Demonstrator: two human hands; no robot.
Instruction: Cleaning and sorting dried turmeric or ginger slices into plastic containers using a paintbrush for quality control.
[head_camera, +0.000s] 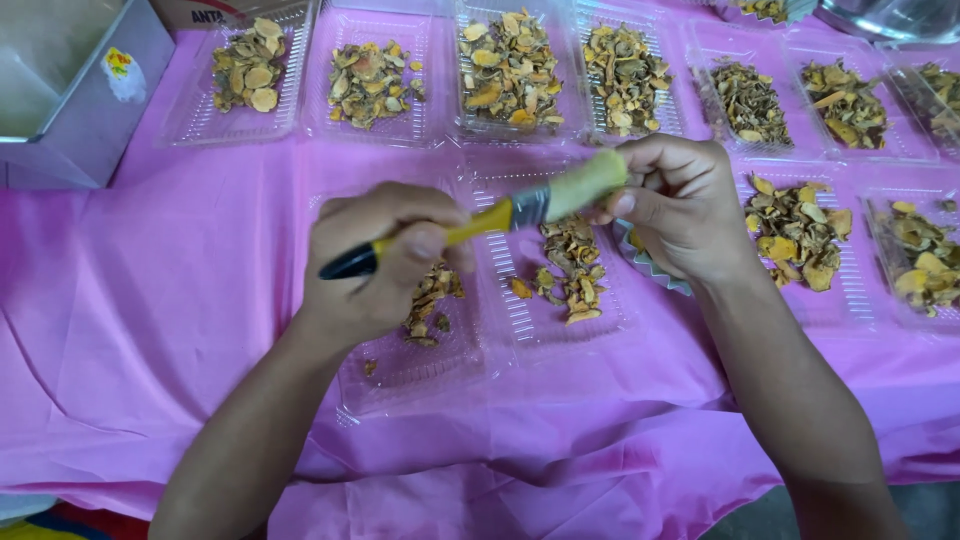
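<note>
My left hand (385, 265) is closed around the yellow-and-black handle of a paintbrush (480, 222), thumb pressed on top. My right hand (680, 205) has its fingers curled over the pale bristle end, pinching it, and seems also to cradle a small fluted foil cup (650, 265) underneath, though only its rim shows, so I can't be sure of the grip. The brush hangs level above an open clear plastic tray (530, 310) holding a few dried orange-brown root slices (570, 265), with a second sparse tray (410, 360) just under my left wrist. A row of fuller trays (375, 115) lines the far side of the pink tablecloth (150, 330).

The risk I see: the trays are light and sit on wrinkled cloth, so a dropped wrist could tip one and scatter slices. Bristles tugged too hard may shed into the food, and the foil cup could slip from under my palm.
</note>
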